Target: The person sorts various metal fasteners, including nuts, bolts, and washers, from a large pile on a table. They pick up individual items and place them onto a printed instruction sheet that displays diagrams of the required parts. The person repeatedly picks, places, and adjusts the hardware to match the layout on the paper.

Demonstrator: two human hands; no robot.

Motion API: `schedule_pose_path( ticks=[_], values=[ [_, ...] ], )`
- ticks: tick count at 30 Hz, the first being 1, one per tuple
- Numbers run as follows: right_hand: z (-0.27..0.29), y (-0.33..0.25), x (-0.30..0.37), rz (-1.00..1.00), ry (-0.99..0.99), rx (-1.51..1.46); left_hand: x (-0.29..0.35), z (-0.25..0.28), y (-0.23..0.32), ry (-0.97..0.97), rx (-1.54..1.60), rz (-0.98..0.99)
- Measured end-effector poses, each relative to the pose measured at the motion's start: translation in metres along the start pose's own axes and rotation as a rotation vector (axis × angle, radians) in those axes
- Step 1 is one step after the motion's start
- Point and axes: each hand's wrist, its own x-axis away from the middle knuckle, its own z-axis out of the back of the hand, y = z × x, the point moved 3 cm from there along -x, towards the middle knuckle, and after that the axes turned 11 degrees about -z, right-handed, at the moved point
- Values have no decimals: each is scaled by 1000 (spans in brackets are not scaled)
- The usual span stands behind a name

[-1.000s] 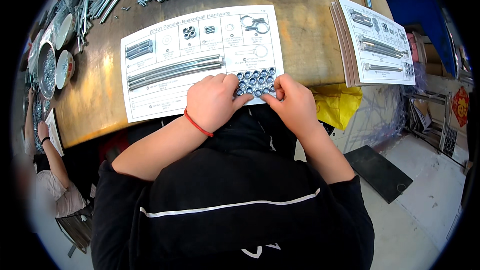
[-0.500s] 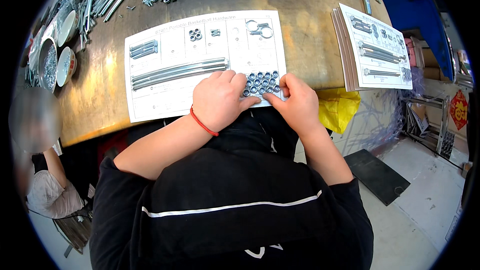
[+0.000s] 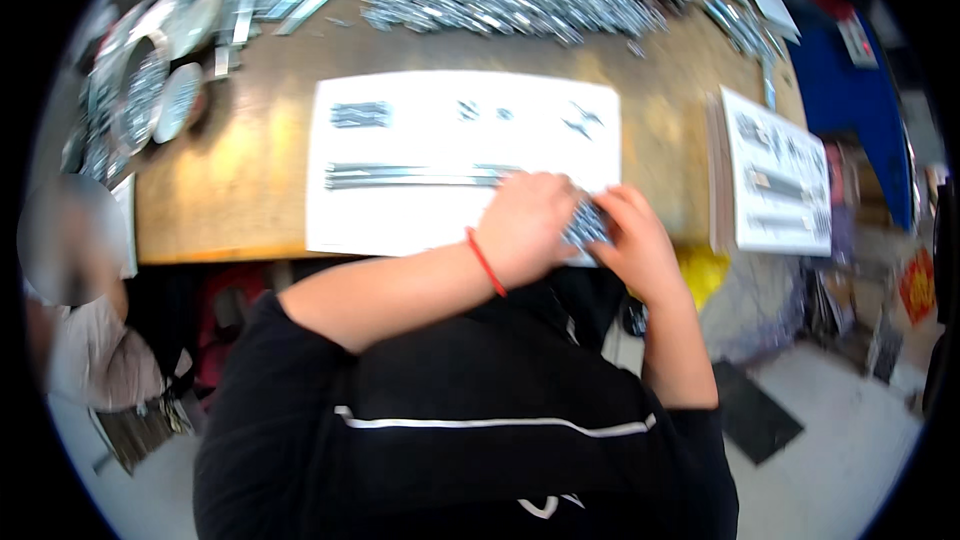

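bolts (image 3: 415,176) look placed; at the sheet's (image 3: 390,223) four o'clock, nuts (image 3: 585,225) seem unfinished between left hand (image 3: 527,225) and right hand (image 3: 640,240), grip too blurred to tell.

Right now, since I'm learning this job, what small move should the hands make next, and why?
Probably nudge the right hand gently inward to steady the small metal parts: they lie between it and the left hand, near the table's front edge, where some could slip off.

Nuts (image 3: 582,226) blurred, partly hidden by fingers (image 3: 625,203), printed sheet (image 3: 400,218) smeared
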Motion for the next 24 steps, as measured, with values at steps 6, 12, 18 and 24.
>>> schedule_pose_path(
  ticks=[6, 12, 18, 24],
  values=[
    [7, 9, 1, -213, 105, -275, 17, 84, -39, 241, -15, 59],
    [-11, 83, -23, -300, 566, -458, 53, 204, -227, 444, -485, 626],
    [-8, 74, -31, -372, 585, -353, 63, 251, -340, -9, -566, 906],
    [6, 69, -27, -424, 659, -566, 83, 264, -339, -213, -562, 175]
  ],
)
